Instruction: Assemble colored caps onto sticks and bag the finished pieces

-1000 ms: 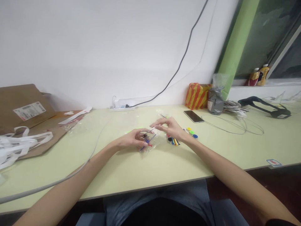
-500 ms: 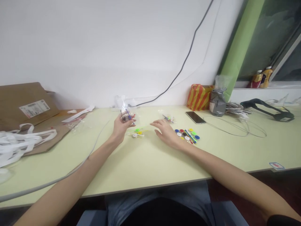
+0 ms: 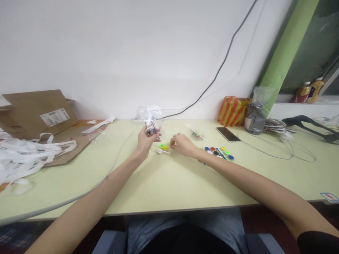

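Head view: left hand (image 3: 145,143) pinches clear bag of small parts (image 3: 153,127) over pale table (image 3: 169,192), likely keeping contents gathered; right hand (image 3: 182,145) low beside yellow piece (image 3: 164,147), seemingly to suit its flatness, fingertips bunched, whether gripping anything cannot tell

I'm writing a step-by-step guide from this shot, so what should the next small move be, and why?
Probably pinch the yellow piece with the right hand: its fingertips are down close by it, though contact is hard to tell. The left hand is already occupied, holding the clear bag with small parts inside.
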A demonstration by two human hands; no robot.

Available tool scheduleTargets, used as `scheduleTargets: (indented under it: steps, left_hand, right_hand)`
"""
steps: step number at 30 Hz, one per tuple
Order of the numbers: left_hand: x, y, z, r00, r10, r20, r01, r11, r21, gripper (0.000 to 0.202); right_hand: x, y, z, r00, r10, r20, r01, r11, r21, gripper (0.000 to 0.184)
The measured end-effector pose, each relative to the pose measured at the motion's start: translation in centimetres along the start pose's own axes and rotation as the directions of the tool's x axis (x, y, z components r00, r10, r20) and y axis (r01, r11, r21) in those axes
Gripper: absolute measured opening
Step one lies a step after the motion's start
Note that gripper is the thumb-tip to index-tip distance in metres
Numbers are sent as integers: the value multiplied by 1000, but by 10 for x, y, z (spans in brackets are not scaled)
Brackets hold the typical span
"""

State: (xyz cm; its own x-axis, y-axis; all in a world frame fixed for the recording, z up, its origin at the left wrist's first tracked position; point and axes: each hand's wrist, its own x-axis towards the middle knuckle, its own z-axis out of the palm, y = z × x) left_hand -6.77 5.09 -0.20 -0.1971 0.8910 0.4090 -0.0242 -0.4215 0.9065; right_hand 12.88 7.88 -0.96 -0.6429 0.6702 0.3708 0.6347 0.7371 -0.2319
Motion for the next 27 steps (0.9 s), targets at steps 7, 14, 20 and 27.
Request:
scheduleTargets:
  steps: [7, 14, 20, 27]
  left_hand:
    - [0, 0, 0, 995, -24, -98, 21, 999, -36, 59]
    - [-11, 7, 3, 961, -116, 249, 111, 993, 32, 61]
    - [-38, 20, 24, 746, -265, 611, 270, 959, 87, 74]
    - [-50, 19, 36, 720, -295, 628, 292, 950, 112, 71]
  right_hand:
    - [16, 26, -55, 986, -6, -166, 59, 947, 316, 12]
    - [44, 38, -152, 820, 12, -572, 165, 952, 257, 12]
    - [26, 7, -183, 879, -101, -465, 183, 974, 134, 15]
    - [-4, -14, -199, 934, -118, -339, 164, 980, 113, 15]
